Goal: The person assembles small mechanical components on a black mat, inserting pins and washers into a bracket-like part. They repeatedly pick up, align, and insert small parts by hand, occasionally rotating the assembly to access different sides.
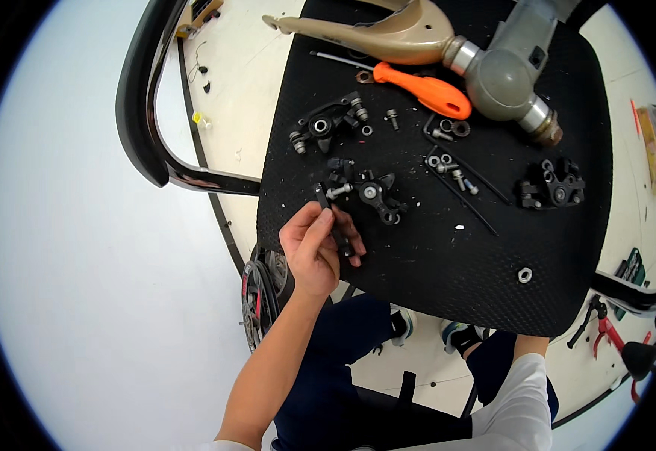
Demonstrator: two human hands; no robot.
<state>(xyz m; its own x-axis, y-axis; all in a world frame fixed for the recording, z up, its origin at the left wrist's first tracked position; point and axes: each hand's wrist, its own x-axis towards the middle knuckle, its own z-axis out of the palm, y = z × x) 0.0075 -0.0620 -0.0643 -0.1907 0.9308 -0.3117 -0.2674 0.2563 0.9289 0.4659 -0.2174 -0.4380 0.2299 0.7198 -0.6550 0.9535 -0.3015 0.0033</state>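
Pinching black part (pixel 321 195): left fingers (pixel 316 231) | right fingers hidden, can't tell | black seat (pixel 433 278) bearing metal parts (pixel 373 193)

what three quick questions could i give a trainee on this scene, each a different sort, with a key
1. Multiple choice: what does the left hand hold?
A) a wrench
B) a slim black part
C) a pair of pliers

2. True or false: the screwdriver is green-handled.

3. Short answer: which lies nearer the bottom of the picture, the screwdriver or the lone silver nut?

Key:
1. B
2. False; it is orange-handled.
3. The lone silver nut.
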